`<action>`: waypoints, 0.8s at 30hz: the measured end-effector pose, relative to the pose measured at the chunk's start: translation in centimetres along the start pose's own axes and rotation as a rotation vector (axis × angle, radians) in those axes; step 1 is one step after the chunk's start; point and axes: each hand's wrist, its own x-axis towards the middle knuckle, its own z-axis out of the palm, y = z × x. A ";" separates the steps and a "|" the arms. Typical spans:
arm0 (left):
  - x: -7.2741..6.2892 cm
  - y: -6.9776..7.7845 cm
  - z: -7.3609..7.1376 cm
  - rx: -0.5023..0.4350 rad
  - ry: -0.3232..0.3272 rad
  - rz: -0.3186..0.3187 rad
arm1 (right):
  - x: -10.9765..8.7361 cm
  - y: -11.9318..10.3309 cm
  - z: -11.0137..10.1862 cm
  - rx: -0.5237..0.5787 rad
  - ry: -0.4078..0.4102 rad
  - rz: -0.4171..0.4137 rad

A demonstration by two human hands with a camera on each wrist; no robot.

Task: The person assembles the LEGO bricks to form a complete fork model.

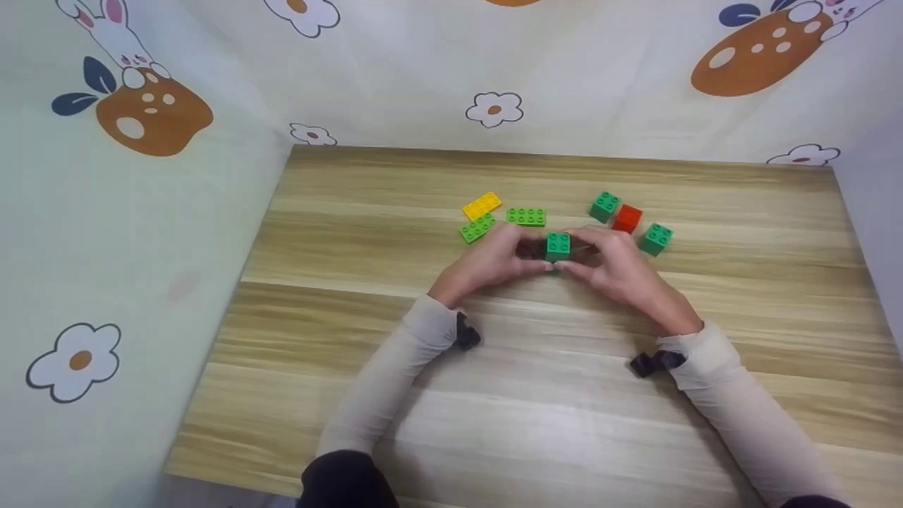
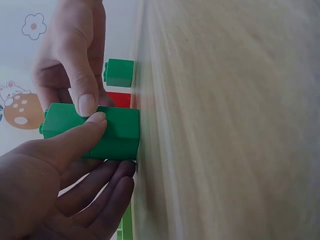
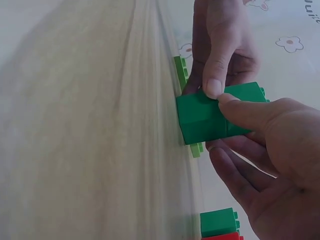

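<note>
Two green toy building bricks (image 1: 558, 245), stacked one on the other, stand on the table between both hands. My left hand (image 1: 494, 255) pinches the stack from the left, its thumb on the near face. From the right, my right hand (image 1: 615, 264) pinches it too, and the two thumb tips meet at the seam. In the left wrist view the stack (image 2: 120, 132) stands with its lower end right at the tabletop, studs facing up. Beyond the left hand lie a flat light-green brick (image 1: 477, 229) and a second light-green brick (image 1: 526, 216).
A flat yellow brick (image 1: 482, 205) lies behind the left hand. Past the right hand are a green brick (image 1: 604, 206), a red brick (image 1: 627, 218) close to it, and another green brick (image 1: 657, 239). A patterned cloth wall (image 1: 395, 92) borders the wooden table (image 1: 536, 409).
</note>
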 end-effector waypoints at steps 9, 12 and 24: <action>-0.4 0.2 -1.6 0.116 0.122 -0.082 | 0.1 -0.2 -0.1 0.020 0.006 0.026; -0.7 -0.2 -2.3 0.146 0.205 -0.091 | 0.3 -0.1 -0.2 0.034 0.010 0.035; -2.9 -2.5 -4.1 0.240 0.330 -0.137 | 3.0 -0.3 -2.1 0.058 0.036 0.129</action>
